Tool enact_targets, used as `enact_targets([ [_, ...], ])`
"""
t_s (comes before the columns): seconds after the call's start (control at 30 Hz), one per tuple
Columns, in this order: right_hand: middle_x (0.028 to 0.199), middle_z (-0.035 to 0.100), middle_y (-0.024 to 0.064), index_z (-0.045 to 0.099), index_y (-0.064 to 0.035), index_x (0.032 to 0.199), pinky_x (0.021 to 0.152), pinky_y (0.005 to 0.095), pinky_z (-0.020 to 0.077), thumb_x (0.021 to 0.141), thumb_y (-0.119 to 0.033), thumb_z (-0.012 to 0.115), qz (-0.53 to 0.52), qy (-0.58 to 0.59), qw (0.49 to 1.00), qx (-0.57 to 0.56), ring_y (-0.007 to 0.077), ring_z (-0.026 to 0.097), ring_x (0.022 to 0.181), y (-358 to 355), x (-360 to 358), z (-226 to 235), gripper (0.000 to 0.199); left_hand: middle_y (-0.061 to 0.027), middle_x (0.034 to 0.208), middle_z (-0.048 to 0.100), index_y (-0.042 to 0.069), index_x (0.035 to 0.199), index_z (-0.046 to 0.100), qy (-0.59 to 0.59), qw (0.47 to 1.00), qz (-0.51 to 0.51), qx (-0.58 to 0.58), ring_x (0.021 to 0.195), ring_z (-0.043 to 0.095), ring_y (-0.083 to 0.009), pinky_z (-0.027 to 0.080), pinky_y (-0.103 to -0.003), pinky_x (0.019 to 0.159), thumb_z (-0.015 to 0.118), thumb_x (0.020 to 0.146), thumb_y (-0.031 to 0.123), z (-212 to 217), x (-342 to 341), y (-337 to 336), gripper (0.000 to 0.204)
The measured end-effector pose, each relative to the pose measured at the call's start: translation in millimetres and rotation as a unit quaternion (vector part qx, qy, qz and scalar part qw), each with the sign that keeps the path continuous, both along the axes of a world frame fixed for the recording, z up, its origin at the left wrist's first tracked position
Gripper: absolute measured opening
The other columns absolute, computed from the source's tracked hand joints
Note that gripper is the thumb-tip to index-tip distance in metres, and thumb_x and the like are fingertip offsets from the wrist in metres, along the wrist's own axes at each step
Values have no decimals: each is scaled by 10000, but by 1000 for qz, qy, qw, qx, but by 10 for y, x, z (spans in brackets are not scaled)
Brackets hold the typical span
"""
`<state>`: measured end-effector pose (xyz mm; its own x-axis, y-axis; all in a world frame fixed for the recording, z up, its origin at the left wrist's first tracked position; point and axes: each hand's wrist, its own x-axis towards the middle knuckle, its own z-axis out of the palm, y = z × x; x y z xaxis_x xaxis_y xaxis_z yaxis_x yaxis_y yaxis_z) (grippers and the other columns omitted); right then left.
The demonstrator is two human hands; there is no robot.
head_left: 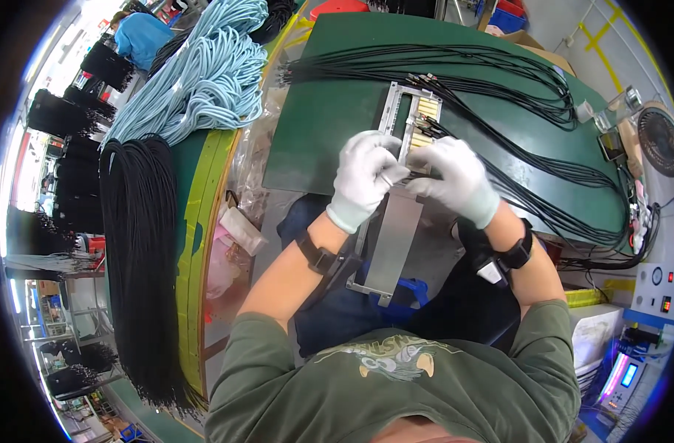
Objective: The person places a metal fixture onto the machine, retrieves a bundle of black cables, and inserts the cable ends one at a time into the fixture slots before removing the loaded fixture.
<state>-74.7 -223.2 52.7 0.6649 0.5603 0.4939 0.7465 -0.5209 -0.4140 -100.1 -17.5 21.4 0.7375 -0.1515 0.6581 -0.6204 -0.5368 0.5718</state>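
My left hand (364, 176), in a white glove, is closed with thumb and fingertips pinched together. Facing it, my gloved right hand (455, 177) is closed as well, its fingertips close to the left ones. Something small and dark shows between the fingertips, too small to name. Both hands are over a long silver metal frame (396, 247), which juts past the table's near edge above my lap. Yellow blocks (428, 108) sit in the frame's far part. Ends of black cables (492, 133) lie across them, partly hidden by my right hand.
More black cables (425, 55) stretch over the green table (337, 122). On the left bench lie a light-blue cable bundle (215, 81) and a black one (141, 244). A small fan (660, 142) stands far right. A person in blue (141, 38) is at the far left.
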Motion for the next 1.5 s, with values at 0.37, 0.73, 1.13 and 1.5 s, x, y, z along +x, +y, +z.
enact_targets([
  [0.37,768,659,74,699,-95,864,707,407,474,749,-217,802,6,111,991,79,304,613,778,126,-52,9,196,-120,1163,659,35,822,660,98,993,-62,-29,1165,553,-307,436,-403,992,713,866,133,-56,2,54,120],
  [0.73,758,669,78,702,-123,838,713,422,494,813,-241,729,-27,66,997,3,313,633,775,-167,43,-8,124,-129,1161,663,27,796,678,160,977,-33,-136,1143,562,-293,443,-380,969,693,856,91,-100,17,158,89],
  [1.13,718,645,89,703,-133,821,711,425,497,820,-233,698,-96,68,987,-105,301,632,770,-290,12,15,101,-121,990,704,41,926,711,119,986,116,22,968,640,-306,489,-396,880,697,880,169,-182,110,220,138],
  [1.5,725,624,109,701,-107,824,715,426,488,798,-173,709,-85,56,988,-116,321,609,777,-280,2,40,72,-148,1079,688,86,1004,728,181,977,112,11,1056,620,-320,481,-395,924,661,909,194,-167,99,233,159],
])
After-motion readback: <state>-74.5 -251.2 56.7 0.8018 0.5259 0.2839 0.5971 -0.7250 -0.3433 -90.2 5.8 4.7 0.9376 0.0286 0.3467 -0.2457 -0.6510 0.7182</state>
